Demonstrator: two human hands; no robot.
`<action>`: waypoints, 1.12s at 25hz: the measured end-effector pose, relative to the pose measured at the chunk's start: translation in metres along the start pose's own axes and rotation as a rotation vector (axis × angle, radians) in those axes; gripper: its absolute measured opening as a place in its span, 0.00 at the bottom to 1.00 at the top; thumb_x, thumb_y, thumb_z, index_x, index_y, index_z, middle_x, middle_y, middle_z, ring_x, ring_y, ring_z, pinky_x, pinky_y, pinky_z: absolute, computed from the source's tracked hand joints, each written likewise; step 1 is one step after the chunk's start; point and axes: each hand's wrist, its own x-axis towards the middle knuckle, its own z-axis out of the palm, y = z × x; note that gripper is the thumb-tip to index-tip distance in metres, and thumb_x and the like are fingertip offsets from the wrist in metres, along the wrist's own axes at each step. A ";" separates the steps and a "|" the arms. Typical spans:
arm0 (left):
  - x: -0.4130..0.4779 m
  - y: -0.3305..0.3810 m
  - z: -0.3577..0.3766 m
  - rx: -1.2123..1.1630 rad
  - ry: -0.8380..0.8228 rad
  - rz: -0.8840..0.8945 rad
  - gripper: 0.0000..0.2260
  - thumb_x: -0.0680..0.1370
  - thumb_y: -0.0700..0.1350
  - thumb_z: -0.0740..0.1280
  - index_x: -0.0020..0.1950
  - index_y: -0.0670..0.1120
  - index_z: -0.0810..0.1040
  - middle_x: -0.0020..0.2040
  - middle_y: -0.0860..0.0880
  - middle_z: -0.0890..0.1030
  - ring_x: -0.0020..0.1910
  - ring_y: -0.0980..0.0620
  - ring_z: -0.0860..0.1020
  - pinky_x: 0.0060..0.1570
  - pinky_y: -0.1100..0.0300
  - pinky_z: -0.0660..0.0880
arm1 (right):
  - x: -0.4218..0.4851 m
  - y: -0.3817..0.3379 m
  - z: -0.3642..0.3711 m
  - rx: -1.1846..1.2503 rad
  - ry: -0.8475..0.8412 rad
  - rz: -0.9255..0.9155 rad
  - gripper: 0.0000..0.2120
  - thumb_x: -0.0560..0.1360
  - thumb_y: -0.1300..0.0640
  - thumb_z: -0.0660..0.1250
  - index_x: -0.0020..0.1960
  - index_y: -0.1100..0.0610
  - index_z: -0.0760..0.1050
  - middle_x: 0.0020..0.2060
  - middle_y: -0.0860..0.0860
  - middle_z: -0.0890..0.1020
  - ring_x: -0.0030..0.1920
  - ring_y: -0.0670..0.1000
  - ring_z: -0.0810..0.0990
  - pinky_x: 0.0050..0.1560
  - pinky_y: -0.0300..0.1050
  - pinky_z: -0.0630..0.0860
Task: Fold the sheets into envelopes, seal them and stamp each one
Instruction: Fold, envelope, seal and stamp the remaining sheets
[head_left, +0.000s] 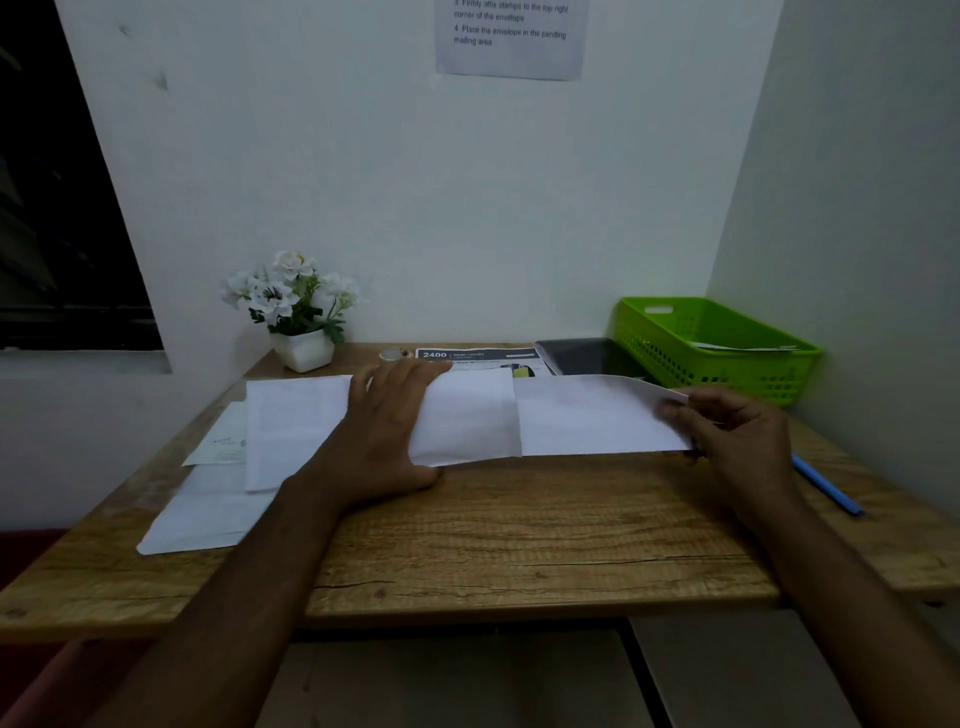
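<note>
We are working a long folded sheet (545, 415) lying across the middle of the wooden desk (519, 545): our left hand (387, 426) is pressing it down with fingers spread flat, while our right hand (727, 431) is pinching its lifted right end between thumb and fingers. Loose white sheets (218, 493) are lying to the left (partly under the folded one). A flower pot (301, 348), a printed leaflet (478, 357) and a green basket (711, 348) are sitting along the wall, a blue pen (826, 483) lying at right.

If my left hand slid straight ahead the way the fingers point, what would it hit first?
Probably the printed leaflet lying just past the fingertips of the left hand, which rests flat on the folded sheet. The tape roll sits slightly left of that line; depth is hard to judge.
</note>
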 end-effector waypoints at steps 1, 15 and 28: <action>0.000 0.001 0.000 -0.002 -0.001 0.003 0.44 0.61 0.57 0.75 0.72 0.52 0.58 0.67 0.53 0.64 0.67 0.54 0.60 0.70 0.50 0.54 | 0.000 0.000 0.001 -0.006 -0.012 0.009 0.08 0.69 0.64 0.75 0.45 0.53 0.82 0.37 0.46 0.84 0.31 0.41 0.79 0.26 0.37 0.75; 0.002 0.008 0.003 -0.016 -0.025 0.030 0.44 0.64 0.57 0.74 0.74 0.49 0.58 0.70 0.51 0.64 0.69 0.54 0.59 0.71 0.51 0.52 | -0.008 -0.004 0.009 -0.201 -0.299 -0.104 0.09 0.72 0.67 0.70 0.50 0.56 0.82 0.38 0.50 0.85 0.31 0.45 0.81 0.29 0.36 0.75; 0.002 0.018 0.003 -0.048 -0.034 0.067 0.43 0.64 0.57 0.73 0.74 0.49 0.57 0.70 0.52 0.64 0.70 0.57 0.58 0.72 0.55 0.50 | -0.008 -0.003 0.014 -0.232 -0.347 -0.100 0.07 0.74 0.62 0.70 0.49 0.54 0.81 0.39 0.50 0.85 0.28 0.51 0.79 0.27 0.39 0.74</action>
